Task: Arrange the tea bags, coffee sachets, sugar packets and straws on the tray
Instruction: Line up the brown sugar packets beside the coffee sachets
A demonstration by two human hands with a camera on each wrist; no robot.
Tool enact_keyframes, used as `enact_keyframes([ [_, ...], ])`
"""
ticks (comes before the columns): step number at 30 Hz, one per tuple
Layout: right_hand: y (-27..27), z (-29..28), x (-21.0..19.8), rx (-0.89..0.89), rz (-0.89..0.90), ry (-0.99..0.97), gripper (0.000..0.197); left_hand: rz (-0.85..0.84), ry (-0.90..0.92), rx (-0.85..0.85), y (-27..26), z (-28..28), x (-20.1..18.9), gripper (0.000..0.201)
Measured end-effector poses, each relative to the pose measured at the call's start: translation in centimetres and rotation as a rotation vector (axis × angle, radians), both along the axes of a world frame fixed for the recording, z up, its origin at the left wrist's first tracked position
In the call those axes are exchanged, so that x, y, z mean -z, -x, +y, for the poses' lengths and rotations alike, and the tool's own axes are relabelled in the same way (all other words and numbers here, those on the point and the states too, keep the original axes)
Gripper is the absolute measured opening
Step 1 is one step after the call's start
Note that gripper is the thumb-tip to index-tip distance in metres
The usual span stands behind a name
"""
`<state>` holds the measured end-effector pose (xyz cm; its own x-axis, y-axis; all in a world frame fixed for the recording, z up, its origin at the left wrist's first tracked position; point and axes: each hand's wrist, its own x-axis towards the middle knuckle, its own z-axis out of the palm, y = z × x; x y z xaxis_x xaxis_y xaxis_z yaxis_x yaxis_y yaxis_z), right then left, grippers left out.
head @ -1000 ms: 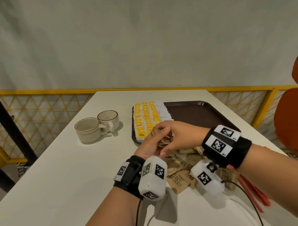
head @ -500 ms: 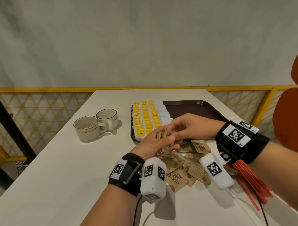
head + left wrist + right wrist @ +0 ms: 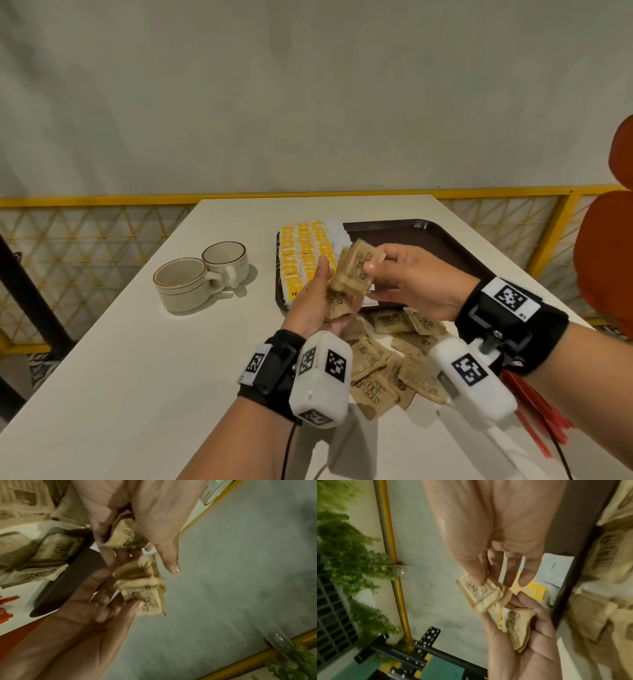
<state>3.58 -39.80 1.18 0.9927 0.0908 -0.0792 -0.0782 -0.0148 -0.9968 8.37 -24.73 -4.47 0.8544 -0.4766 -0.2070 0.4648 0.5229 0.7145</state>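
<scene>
My left hand (image 3: pixel 327 296) is raised above the table's front and grips a small bunch of brown sugar packets (image 3: pixel 337 306) in its palm. Just above it, my right hand (image 3: pixel 371 270) pinches a thicker stack of sugar packets (image 3: pixel 356 270) between thumb and fingers, over the tray's front left corner. In the right wrist view the pinched stack (image 3: pixel 479 592) sits above the left hand's bunch (image 3: pixel 515 623). The dark brown tray (image 3: pixel 428 240) carries rows of yellow and white tea bags (image 3: pixel 305 257) along its left side. Several loose sugar packets (image 3: pixel 394 366) lie on the table below my hands.
Red straws (image 3: pixel 537 414) lie on the table under my right forearm. Two cream cups (image 3: pixel 191 284) stand left of the tray. A yellow railing (image 3: pixel 102 202) runs behind the white table (image 3: pixel 120 394), and an orange chair (image 3: pixel 606 260) stands at the right.
Both hands have risen from the loose pile with packets. My right hand has drawn a stack of packets up and away from the bunch in my left hand.
</scene>
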Motion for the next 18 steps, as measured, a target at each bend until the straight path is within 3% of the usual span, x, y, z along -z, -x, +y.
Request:
enact_keyframes([
  [3, -0.6, -0.7, -1.7, 0.075, 0.084, -0.349, 0.018, -0.008, -0.046, -0.071, -1.7, 1.1, -1.1, 0.011],
  [6, -2.0, -2.4, -3.2, 0.157, 0.118, -0.433, 0.015, -0.173, -0.237, -0.006, -4.2, 2.3, -3.0, 0.006],
  [9, -4.1, -4.2, -4.3, 0.242, 0.113, -0.312, 0.009, -0.376, -0.513, 0.11, -7.1, 2.6, -5.1, 0.011],
  [13, -7.6, -6.4, -4.6, 0.177, 0.166, -0.137, 0.026, -0.546, -0.787, 0.158, -10.4, 0.8, -7.2, 0.016],
  [18, -11.8, -7.8, -4.9, 0.053, 0.151, 0.296, 0.036, -0.635, -0.895, 0.257, -14.1, -3.2, -8.5, 0.019],
])
